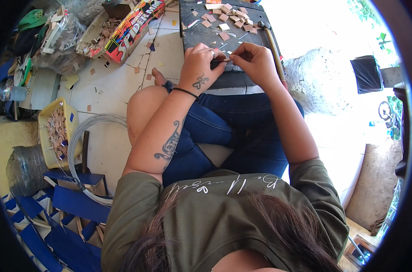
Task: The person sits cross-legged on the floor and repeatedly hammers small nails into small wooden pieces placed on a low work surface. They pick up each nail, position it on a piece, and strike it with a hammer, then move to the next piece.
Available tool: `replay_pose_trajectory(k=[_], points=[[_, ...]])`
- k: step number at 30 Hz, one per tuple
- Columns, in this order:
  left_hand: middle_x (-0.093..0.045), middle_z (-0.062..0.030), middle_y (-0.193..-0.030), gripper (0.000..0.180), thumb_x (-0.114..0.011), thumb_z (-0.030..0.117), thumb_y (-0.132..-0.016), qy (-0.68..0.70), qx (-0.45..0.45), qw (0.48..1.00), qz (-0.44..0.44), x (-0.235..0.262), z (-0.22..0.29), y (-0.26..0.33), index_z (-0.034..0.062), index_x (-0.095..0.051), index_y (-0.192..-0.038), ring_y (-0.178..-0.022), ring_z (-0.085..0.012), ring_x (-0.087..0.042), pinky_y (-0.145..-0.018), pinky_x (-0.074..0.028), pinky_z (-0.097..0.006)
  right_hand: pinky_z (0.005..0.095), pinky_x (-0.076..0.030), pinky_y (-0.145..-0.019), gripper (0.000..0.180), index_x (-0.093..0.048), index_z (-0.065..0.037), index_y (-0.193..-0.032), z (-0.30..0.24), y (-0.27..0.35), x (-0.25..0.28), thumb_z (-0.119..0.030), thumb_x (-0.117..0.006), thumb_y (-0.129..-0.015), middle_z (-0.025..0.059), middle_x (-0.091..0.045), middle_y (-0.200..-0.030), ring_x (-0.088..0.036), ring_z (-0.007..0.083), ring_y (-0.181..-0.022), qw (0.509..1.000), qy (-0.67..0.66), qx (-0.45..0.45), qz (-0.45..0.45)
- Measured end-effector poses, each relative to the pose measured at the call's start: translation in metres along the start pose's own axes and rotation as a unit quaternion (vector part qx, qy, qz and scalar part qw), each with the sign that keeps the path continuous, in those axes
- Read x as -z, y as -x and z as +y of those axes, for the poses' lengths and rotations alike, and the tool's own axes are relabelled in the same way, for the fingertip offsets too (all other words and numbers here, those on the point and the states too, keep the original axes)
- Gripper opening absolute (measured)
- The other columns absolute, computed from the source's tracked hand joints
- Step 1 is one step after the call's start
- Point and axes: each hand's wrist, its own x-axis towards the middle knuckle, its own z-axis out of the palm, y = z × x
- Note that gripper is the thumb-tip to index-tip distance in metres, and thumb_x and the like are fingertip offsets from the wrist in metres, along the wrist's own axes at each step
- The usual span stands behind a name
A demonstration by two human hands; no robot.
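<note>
Above the near edge of a low dark table, my two hands meet at the fingertips. My left hand is closed, its thumb and fingers pinching a small wooden piece. From the other side my right hand is also closed, with thumb and forefinger at the same piece. Fingers cover most of it, so its exact shape is hidden. Farther back on the table lie several small square wooden tiles, and thin wire bits are scattered nearer my fingers. A hammer lies along the right edge, beside my right hand.
On the tiled floor at left are a colourful cardboard box of wood scraps, a yellow tub of small pieces and a coil of wire. Blue wooden boxes fill the lower left. A plastic-wrapped bundle stands right of the table.
</note>
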Motion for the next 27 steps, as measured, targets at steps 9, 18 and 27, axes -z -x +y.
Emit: replay_pose_trajectory(k=[9,18,27], points=[[-0.063,-0.0051,-0.078,0.013,-0.073,0.017,-0.071,-0.001,-0.001,1.0,0.001,-0.001,-0.001,0.0,0.0133,-0.072,-0.083,-0.086,-0.022,-0.059,-0.082,-0.041,-0.035,0.0282,-0.051,-0.063,0.014,-0.067,0.001,-0.082,-0.003,-0.001,-0.001,-0.011,-0.068,-0.076,0.0106,-0.067,-0.07,-0.065,0.0154,-0.063,1.0,0.017,0.015,0.003],[-0.064,-0.0042,-0.077,0.012,-0.073,0.016,-0.071,-0.009,-0.015,1.0,0.003,-0.001,-0.001,-0.001,0.0134,-0.071,-0.083,-0.086,-0.0211,-0.06,-0.081,-0.041,-0.035,0.0277,-0.051,-0.062,0.014,-0.067,0.001,-0.082,-0.005,-0.001,0.0,-0.011,-0.068,-0.076,0.011,-0.067,-0.069,-0.064,0.0149,-0.063,1.0,0.015,0.009,0.0],[-0.066,-0.0036,-0.078,0.011,-0.072,0.016,-0.072,-0.007,-0.01,1.0,0.013,-0.001,0.001,-0.002,0.0126,-0.071,-0.082,-0.086,-0.0219,-0.06,-0.081,-0.041,-0.036,0.0312,-0.051,-0.062,0.013,-0.066,0.0,-0.081,-0.015,-0.002,0.003,-0.011,-0.069,-0.075,0.0125,-0.066,-0.071,-0.064,0.0225,-0.063,0.995,0.081,0.063,-0.014]])
